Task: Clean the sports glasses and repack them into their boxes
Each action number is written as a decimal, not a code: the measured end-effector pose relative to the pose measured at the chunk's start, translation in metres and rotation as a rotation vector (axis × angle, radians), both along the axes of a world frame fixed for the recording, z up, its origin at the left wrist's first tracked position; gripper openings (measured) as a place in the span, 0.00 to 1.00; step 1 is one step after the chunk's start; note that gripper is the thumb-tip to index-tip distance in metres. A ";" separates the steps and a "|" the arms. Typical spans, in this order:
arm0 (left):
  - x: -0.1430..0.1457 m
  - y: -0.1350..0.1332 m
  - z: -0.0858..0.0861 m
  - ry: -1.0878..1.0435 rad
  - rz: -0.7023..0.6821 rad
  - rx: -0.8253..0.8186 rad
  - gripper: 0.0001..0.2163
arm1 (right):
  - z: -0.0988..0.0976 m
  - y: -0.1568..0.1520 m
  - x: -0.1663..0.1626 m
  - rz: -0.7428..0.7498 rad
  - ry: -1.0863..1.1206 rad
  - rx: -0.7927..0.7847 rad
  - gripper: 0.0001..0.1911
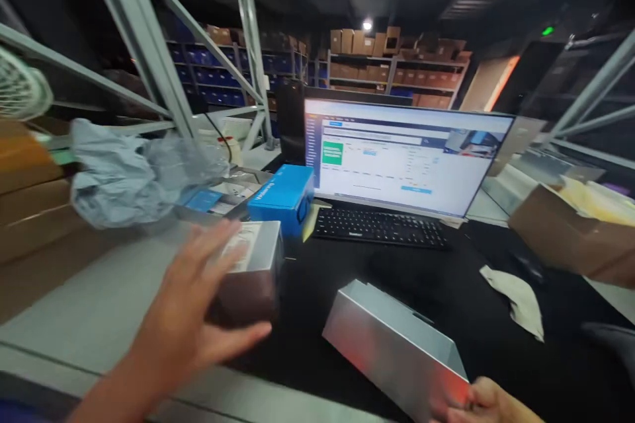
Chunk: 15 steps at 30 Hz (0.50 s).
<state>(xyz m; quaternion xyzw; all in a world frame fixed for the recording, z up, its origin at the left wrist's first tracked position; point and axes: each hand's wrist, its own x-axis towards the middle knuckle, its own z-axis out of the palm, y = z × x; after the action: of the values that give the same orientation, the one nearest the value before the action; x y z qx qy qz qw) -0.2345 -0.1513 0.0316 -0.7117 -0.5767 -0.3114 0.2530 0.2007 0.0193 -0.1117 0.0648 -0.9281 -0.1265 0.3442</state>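
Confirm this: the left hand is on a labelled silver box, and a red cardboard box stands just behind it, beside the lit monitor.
One error: the head view shows the cardboard box behind the labelled silver box is blue, not red. The left hand and lit monitor are as stated.

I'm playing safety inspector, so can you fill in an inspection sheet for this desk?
Surface: black mat on a grey table.
Job's things: small silver box; long silver box lying on the mat.
Clutter: blue box, crumpled grey bag, paper scrap, open cardboard box.
Hands: left hand open, at the small silver box, contact blurred; right hand gripping the long silver box's near corner.
Cables: one thin dark cable behind the bag.
Surroundings: lit monitor, keyboard, fan, shelves of boxes.
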 end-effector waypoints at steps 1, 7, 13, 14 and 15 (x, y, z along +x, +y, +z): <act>0.016 0.001 -0.005 0.033 -0.089 -0.007 0.40 | 0.001 0.001 -0.002 0.056 -0.022 0.097 0.21; 0.088 0.036 -0.063 0.073 -0.352 -0.455 0.37 | 0.025 -0.009 -0.008 0.171 -0.217 0.363 0.20; 0.088 0.048 -0.109 -0.056 -0.523 -0.638 0.08 | 0.039 -0.023 0.014 -0.059 0.086 -0.130 0.14; 0.086 0.046 -0.111 -0.082 -0.551 -0.646 0.08 | 0.041 -0.020 0.016 -0.191 0.088 -0.264 0.19; 0.085 0.044 -0.112 -0.108 -0.573 -0.653 0.08 | 0.043 -0.014 0.016 -0.310 0.048 -0.400 0.23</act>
<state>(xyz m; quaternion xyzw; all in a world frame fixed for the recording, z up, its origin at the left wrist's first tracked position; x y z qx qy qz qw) -0.1494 -0.1077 -0.0809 -0.8683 -0.4365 -0.2073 -0.1123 0.2170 0.0049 -0.0687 -0.1507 -0.9250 0.0070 0.3486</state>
